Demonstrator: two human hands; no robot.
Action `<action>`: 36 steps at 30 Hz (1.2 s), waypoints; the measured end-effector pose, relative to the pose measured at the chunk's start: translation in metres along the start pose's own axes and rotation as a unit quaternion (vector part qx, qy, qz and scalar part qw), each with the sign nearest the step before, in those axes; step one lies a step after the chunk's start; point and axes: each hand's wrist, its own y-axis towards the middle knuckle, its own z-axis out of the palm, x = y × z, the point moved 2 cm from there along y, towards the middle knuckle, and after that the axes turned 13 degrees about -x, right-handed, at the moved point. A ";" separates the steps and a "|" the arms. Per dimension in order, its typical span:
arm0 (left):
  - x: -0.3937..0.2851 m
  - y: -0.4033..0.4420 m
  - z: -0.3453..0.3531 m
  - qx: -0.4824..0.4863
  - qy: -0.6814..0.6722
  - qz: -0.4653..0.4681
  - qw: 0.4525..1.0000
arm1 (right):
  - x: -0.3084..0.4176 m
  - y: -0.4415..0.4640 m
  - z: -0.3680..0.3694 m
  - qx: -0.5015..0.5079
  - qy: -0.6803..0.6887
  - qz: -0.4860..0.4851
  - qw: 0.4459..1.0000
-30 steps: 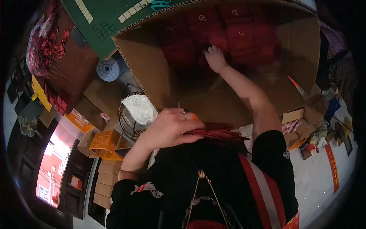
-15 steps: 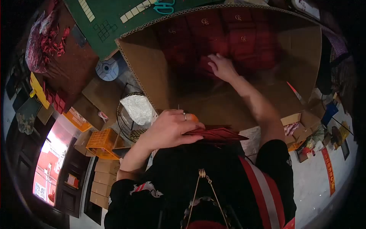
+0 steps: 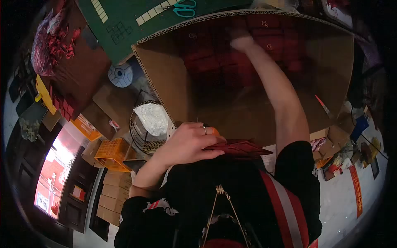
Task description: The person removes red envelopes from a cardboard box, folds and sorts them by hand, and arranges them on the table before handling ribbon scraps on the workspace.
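Note:
My left hand (image 3: 194, 140) is closed round a stack of flat dark red packets (image 3: 244, 148), held against the front of my body. A ring shows on one of its fingers, and a small orange thing (image 3: 213, 131) sits just behind them. My right hand (image 3: 241, 40) reaches deep into a large open cardboard box (image 3: 163, 74), at the dark red packets (image 3: 202, 45) lined up along its far side. Some of these bear a gold monogram. Shadow and blur hide the right fingers, so I cannot tell whether they grip a packet.
Beyond the box lies a green mat (image 3: 120, 20) with teal scissors (image 3: 184, 8). To the left are a round stool (image 3: 120, 76), a white plastic bag (image 3: 151, 120) and an orange crate (image 3: 111, 155). Cartons (image 3: 113, 192) stack beside the doorway; an open small box (image 3: 331, 140) stands right.
My right hand has moved farther into the box, from the nearer packets to the far row. My left hand keeps its hold on the stack. The view has shifted slightly.

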 end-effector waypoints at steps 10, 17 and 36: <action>0.004 -0.004 0.000 -0.009 -0.015 0.009 1.000 | 0.001 -0.018 -0.004 0.065 -0.053 0.069 0.994; 0.003 -0.005 0.000 -0.018 -0.022 0.007 1.000 | 0.012 -0.017 -0.022 0.013 -0.002 0.088 0.996; -0.008 -0.022 0.008 -0.024 0.021 0.057 0.998 | 0.051 -0.061 -0.119 -0.171 0.022 0.045 0.984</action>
